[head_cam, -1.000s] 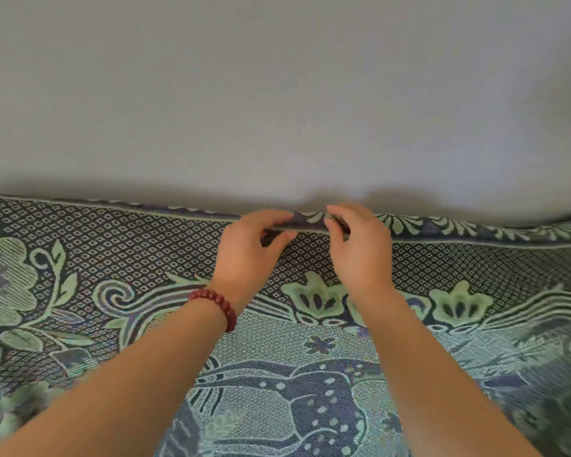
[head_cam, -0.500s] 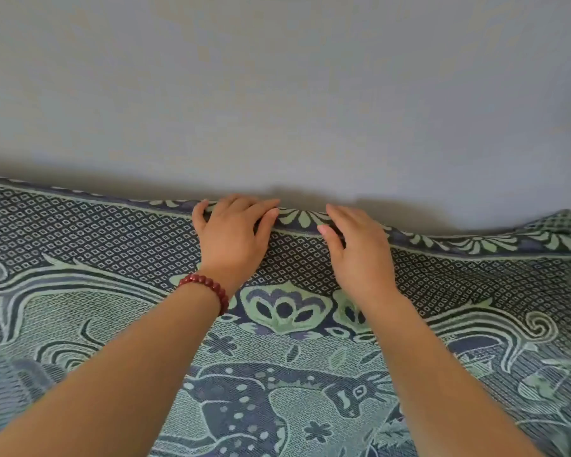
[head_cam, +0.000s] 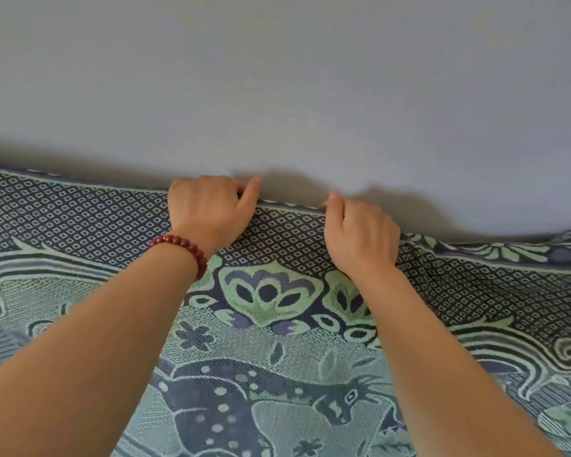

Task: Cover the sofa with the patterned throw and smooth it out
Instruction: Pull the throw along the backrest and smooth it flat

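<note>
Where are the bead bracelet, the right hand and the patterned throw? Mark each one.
bead bracelet (head_cam: 178, 240): head view, red beads at the wrist.
right hand (head_cam: 360, 237): head view, back of the hand.
patterned throw (head_cam: 267, 291): head view, flower motif between the forearms.

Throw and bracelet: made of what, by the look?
The throw looks like a woven jacquard textile, matte, likely cotton or a blend: weave grain shows and the pattern is woven in. The bracelet has round dark red beads with slight sheen; wood or stone, unclear.
</note>
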`<state>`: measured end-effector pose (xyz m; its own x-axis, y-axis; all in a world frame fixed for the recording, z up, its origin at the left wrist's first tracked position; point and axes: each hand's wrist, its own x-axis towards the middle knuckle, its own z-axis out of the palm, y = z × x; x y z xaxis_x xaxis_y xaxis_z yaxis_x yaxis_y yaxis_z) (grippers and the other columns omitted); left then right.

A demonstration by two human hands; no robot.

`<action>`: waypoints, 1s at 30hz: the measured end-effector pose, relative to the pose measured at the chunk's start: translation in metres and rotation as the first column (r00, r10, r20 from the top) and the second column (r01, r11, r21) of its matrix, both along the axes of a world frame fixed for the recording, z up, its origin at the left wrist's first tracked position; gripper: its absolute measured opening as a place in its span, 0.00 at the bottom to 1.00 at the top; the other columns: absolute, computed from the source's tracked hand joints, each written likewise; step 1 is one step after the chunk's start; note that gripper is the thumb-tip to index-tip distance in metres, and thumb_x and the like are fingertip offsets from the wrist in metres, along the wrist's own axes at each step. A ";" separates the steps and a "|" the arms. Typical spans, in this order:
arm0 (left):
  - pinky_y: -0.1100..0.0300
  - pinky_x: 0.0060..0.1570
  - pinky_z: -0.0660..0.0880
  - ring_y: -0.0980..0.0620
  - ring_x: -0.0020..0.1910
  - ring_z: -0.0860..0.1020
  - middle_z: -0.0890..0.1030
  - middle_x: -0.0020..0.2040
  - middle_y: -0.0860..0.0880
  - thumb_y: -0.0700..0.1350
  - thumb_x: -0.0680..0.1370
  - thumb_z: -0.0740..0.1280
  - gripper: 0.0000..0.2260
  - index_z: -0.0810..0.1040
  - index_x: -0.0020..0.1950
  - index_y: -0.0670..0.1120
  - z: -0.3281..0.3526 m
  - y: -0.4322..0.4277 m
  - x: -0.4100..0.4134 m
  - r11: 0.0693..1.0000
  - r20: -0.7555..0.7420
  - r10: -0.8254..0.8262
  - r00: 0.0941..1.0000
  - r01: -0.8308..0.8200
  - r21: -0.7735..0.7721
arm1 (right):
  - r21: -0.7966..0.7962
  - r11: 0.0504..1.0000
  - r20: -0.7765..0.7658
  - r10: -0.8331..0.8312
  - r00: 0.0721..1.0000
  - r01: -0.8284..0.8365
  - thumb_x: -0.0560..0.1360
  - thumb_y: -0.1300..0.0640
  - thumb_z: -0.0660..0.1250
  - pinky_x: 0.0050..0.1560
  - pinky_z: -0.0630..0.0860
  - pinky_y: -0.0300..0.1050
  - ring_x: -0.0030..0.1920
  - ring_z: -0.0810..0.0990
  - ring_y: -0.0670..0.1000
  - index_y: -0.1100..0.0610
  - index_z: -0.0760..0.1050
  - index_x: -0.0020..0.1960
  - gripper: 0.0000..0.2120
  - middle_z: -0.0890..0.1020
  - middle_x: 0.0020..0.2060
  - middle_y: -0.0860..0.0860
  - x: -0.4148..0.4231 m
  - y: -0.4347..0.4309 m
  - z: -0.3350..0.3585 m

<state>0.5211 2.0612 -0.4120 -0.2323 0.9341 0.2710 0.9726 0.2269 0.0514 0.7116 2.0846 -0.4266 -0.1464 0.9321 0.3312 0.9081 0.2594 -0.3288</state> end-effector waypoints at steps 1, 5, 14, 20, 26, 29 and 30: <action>0.57 0.36 0.62 0.49 0.26 0.72 0.74 0.25 0.49 0.60 0.80 0.44 0.31 0.77 0.33 0.45 0.001 -0.002 0.000 1.000 0.009 -0.003 1.000 0.003 -0.006 | 0.003 1.000 -0.011 0.014 1.000 -0.014 0.81 0.47 0.45 0.33 0.72 0.45 0.34 0.77 0.54 0.56 0.81 0.43 0.27 0.79 0.32 0.51 0.001 -0.001 0.001; 0.47 0.65 0.58 0.50 0.49 0.78 0.83 0.47 0.51 0.58 0.81 0.47 0.25 0.82 0.49 0.51 -0.002 -0.015 0.006 0.991 0.127 -0.095 0.987 0.081 0.104 | -0.012 0.999 -0.062 0.049 0.997 -0.050 0.82 0.48 0.45 0.34 0.72 0.46 0.35 0.77 0.54 0.58 0.79 0.44 0.26 0.80 0.35 0.52 -0.001 -0.006 0.005; 0.47 0.71 0.37 0.55 0.75 0.40 0.45 0.78 0.52 0.56 0.79 0.41 0.28 0.43 0.77 0.48 -0.040 -0.077 0.054 0.977 0.113 -0.211 0.971 0.205 0.064 | 0.080 0.996 -0.125 -0.020 0.992 0.030 0.79 0.46 0.46 0.74 0.52 0.56 0.75 0.55 0.56 0.61 0.60 0.74 0.29 0.60 0.74 0.57 -0.024 -0.083 -0.031; 0.46 0.73 0.39 0.51 0.75 0.54 0.62 0.75 0.49 0.58 0.74 0.41 0.31 0.57 0.76 0.48 -0.018 -0.047 0.045 0.979 0.109 -0.204 0.973 0.204 0.010 | -0.051 0.998 -0.005 -0.021 1.000 0.021 0.80 0.45 0.44 0.74 0.46 0.56 0.72 0.62 0.55 0.58 0.63 0.72 0.27 0.68 0.71 0.55 -0.013 -0.037 -0.009; 0.46 0.71 0.35 0.52 0.76 0.50 0.56 0.77 0.51 0.60 0.71 0.34 0.36 0.53 0.77 0.48 -0.007 -0.048 0.070 0.975 0.135 -0.212 0.968 0.218 -0.032 | -0.120 0.991 -0.109 0.041 0.993 -0.054 0.82 0.48 0.45 0.75 0.48 0.52 0.74 0.58 0.52 0.60 0.60 0.74 0.25 0.64 0.73 0.55 0.014 -0.042 0.003; 0.47 0.70 0.32 0.54 0.76 0.42 0.48 0.78 0.52 0.57 0.70 0.34 0.36 0.46 0.78 0.48 -0.007 -0.059 0.108 0.939 0.149 -0.336 0.930 0.344 -0.026 | -0.104 0.995 -0.109 -0.011 0.994 -0.001 0.81 0.47 0.44 0.74 0.48 0.49 0.76 0.54 0.52 0.60 0.57 0.75 0.27 0.60 0.75 0.55 0.043 -0.062 -0.003; 0.48 0.70 0.31 0.55 0.76 0.42 0.47 0.78 0.53 0.57 0.70 0.34 0.36 0.46 0.78 0.48 -0.007 -0.062 0.123 0.925 0.165 -0.368 0.915 0.378 -0.031 | -0.101 0.995 -0.107 -0.024 0.994 0.013 0.80 0.46 0.43 0.74 0.48 0.49 0.76 0.54 0.52 0.60 0.57 0.75 0.28 0.60 0.75 0.55 0.054 -0.066 -0.006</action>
<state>0.6443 1.9996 -0.4193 0.1024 0.9745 0.1997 0.9684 -0.1436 0.2040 0.7658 2.0188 -0.4322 -0.0971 0.9637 0.2486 0.8704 0.2034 -0.4483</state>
